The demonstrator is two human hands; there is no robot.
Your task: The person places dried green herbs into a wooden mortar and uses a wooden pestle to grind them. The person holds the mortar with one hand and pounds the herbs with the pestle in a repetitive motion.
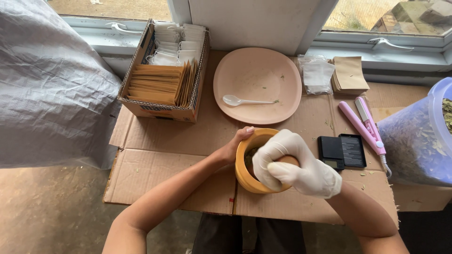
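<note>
One mortar (252, 181), two hands (235, 146) (294, 164), one pestle (286, 160).

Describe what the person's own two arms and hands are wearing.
The right hand wears a thin white disposable glove, wrinkled and a little loose, that ends at the wrist. The left hand is bare, with no glove. Both forearms are bare as well: no sleeves, watch, bracelet or ring shows on either arm within the picture.

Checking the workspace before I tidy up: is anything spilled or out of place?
Small green leaf bits lie scattered on the cardboard sheet, mostly right of the pocket scale, and a few on the pink plate beside the white spoon. Nothing else stands out.
</note>
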